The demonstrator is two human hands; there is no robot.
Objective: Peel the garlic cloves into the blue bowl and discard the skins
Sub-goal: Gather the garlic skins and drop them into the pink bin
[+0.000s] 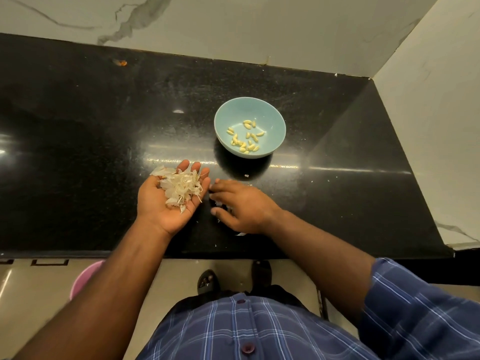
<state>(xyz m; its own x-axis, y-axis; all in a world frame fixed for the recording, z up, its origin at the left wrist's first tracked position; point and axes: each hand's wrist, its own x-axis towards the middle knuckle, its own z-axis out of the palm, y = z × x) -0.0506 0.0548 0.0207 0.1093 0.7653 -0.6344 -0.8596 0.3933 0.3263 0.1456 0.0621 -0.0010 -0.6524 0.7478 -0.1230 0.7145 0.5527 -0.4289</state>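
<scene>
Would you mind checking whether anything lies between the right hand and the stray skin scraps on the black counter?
Nothing visible does: the right hand is palm-down beside the left hand, and the white garlic skin scrap lies unobstructed on the black stone counter.

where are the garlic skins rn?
Head view: garlic skins lie piled in the upturned left hand, left of and nearer than the blue bowl.

Light's coming from overhead, fairly dim and warm. The black counter throws it back: a long bright streak of glare runs across its middle, and a soft hot patch sits at the left edge. The blue bowl casts a dark shadow toward the viewer. Wide-angle bending shows, with the counter's edges bowing at the sides. The centre's sharp; the plaid shirt at the bottom looks soft.
</scene>
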